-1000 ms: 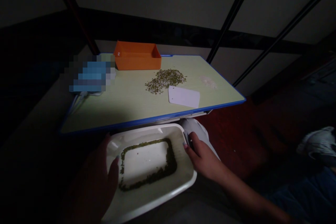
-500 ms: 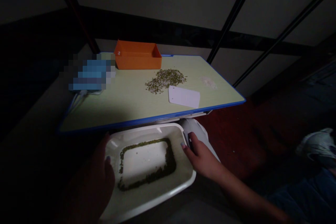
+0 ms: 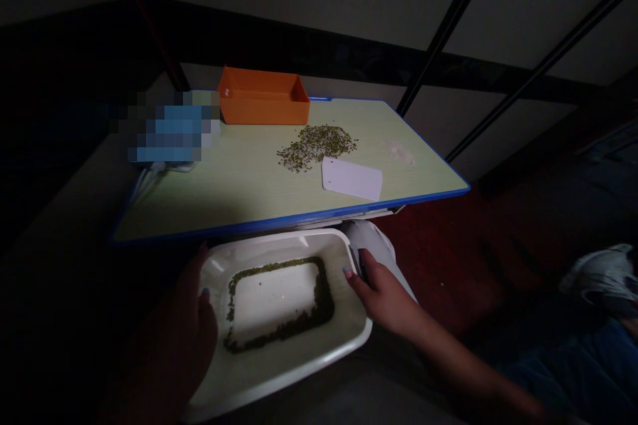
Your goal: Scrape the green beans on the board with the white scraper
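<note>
Two grips on one shallow white plastic tray [image 3: 294, 373], just below the front edge of the pale green, blue-edged table [image 3: 199, 216]. My left grip [image 3: 182, 332] and right grip [image 3: 383, 299] sit at its rim; clenched or merely resting, I cannot tell. Tray looks light, thin-walled, probably a little flexible. A loose ring of small green mung beans [image 3: 284, 334] lies inside: hold both side rims, keep level.

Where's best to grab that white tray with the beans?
Probably by the raised rim of the white tray at both sides, from above, as the left hand and right hand nearly do. It is wide and shallow, with loose mung beans on its floor, so it needs level support.
</note>
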Tool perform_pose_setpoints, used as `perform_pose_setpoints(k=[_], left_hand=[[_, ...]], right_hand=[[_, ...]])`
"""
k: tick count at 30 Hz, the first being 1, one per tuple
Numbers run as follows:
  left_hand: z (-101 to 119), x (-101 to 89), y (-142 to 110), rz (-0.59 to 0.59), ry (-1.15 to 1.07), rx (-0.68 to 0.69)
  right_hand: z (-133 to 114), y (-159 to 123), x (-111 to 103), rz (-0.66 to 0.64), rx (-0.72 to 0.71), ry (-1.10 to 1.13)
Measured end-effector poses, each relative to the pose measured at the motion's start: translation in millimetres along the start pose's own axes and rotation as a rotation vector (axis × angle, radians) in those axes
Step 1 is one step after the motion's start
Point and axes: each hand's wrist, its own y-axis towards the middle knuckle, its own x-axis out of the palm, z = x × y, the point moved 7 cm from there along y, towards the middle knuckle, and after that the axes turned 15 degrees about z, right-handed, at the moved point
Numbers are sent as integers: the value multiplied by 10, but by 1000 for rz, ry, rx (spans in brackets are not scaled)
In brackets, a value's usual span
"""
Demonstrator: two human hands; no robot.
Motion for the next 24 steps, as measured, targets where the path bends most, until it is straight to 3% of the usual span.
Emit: perform_pose_setpoints(k=[4,11,17,19,21,22,24], left_hand=[[1,24,-16,-97,-27,-61],[13,6,-28,-96,-63,-100],[52,-7,-48,-92,-102,-86],[51,2,-54,-93,-127,-88],[55,12,-63,-92,-156,-90],[61,17,-68,-95,-169,-89],[76,18,-79,-101,-173,-89]], right_hand=[[4,-4,6,-19,9,-5],[-2,-15,-14,-33,-4,-1],[-46,39,-148,-107,-62,-247],[-178,77,-315,19,-146,-313],[-437,74,-560,294,-296,-331],[-578,50,-620,364,-368,-307],[-806,27,-525,244,-441,-241]])
